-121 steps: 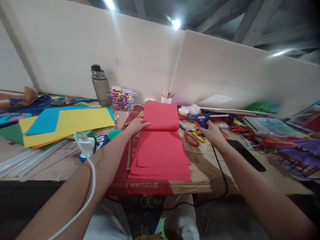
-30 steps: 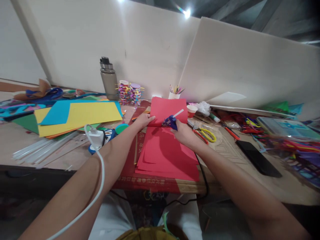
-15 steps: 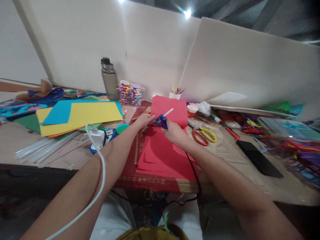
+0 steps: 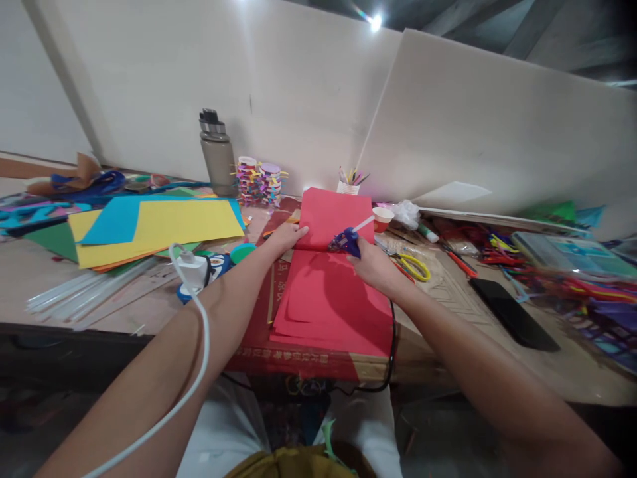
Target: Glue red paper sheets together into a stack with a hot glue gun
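On the table (image 4: 587,380), left hand (image 4: 287,239) pinches red paper (image 4: 328,299); right hand (image 4: 371,263), gripping a glue gun (image 4: 351,243), has swept rightward, likely gluing

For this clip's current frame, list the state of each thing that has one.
Left hand: at the red paper's left edge; grip unclear
Right hand: grip closed around the glue gun
Glue gun: held over the red paper, white stick protruding
Red paper: layered, lower edges staggered
Bottle: upright, lid on
Phone: lying flat, screen dark
Pencil cup: upright, holding pencils
Scissors: lying down, partly hidden
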A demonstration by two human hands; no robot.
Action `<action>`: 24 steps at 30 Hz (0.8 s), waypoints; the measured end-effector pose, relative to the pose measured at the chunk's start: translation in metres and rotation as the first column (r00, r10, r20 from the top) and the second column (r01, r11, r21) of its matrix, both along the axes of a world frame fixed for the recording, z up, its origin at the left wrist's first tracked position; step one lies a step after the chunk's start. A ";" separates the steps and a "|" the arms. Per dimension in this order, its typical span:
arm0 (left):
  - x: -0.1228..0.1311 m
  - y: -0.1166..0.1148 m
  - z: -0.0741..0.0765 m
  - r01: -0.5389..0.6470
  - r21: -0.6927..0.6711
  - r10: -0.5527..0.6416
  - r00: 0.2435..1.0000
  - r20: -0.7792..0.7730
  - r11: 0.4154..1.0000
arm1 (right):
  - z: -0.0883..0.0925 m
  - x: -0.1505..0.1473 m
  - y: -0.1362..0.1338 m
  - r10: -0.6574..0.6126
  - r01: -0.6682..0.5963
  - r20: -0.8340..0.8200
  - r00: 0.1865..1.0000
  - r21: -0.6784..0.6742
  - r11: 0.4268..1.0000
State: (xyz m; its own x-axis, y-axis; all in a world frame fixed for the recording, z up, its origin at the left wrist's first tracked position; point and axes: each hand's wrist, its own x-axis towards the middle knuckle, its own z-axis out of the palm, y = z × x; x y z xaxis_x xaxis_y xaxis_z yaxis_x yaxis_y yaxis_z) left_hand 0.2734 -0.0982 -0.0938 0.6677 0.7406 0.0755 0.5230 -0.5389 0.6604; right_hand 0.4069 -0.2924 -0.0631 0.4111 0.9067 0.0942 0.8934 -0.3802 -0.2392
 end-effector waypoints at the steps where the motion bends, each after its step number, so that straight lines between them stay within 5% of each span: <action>1: 0.000 0.000 0.000 -0.007 0.020 0.008 1.000 -0.013 1.000 | 0.000 0.005 -0.004 -0.009 0.009 0.010 1.000 0.000 1.000; 11: -0.001 0.001 -0.006 0.056 -0.111 -0.044 0.993 0.111 0.992 | 0.003 0.002 -0.005 -0.001 0.001 -0.006 1.000 0.005 1.000; 24: 0.002 0.005 -0.007 -0.006 0.085 0.006 1.000 0.001 0.996 | -0.005 -0.037 0.028 0.115 -0.102 -0.150 0.982 0.093 0.990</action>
State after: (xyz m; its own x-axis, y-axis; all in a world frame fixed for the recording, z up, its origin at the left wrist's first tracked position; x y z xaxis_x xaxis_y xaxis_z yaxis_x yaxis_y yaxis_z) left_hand 0.2750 -0.0934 -0.1007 0.6631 0.7355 0.1392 0.5257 -0.5900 0.6129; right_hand 0.3695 -0.2643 -0.0676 0.3264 0.9382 0.1155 0.8780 -0.2556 -0.4046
